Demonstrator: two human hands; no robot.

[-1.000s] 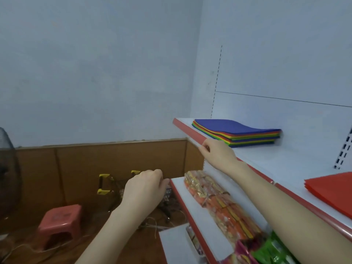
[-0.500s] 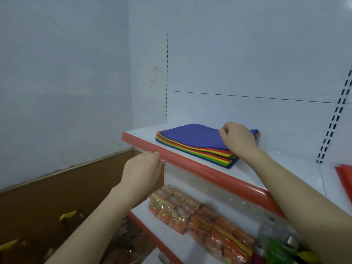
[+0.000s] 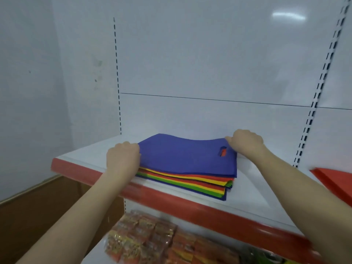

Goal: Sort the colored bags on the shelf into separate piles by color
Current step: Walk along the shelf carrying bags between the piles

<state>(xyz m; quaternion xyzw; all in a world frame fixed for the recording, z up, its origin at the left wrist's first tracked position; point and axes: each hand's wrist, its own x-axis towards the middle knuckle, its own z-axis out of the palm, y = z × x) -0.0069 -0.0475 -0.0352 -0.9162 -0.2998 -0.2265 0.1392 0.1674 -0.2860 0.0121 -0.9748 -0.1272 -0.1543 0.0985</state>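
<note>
1. You are standing in a shop: the shelf (image 3: 85, 153) in front of you is a white metal display unit with a red strip (image 3: 171, 202) along its front edge.
2. The back panel (image 3: 209, 54) runs between slotted uprights (image 3: 322, 86).
3. Wrapped packets (image 3: 144, 239) lie in rows on the lower shelf (image 3: 93, 252).
4. A stack of coloured bags (image 3: 182, 180) lies near the upper shelf's left end, with a red pile (image 3: 335, 178) further right.

Left grip (image 3: 122, 159) and right grip (image 3: 245, 141), outstretched, curl round the blue bag (image 3: 182, 157)

2 hands (image 3: 122, 159) (image 3: 245, 141), 2 piles (image 3: 186, 161) (image 3: 335, 180), 2 shelves (image 3: 247, 197) (image 3: 95, 252)
</note>
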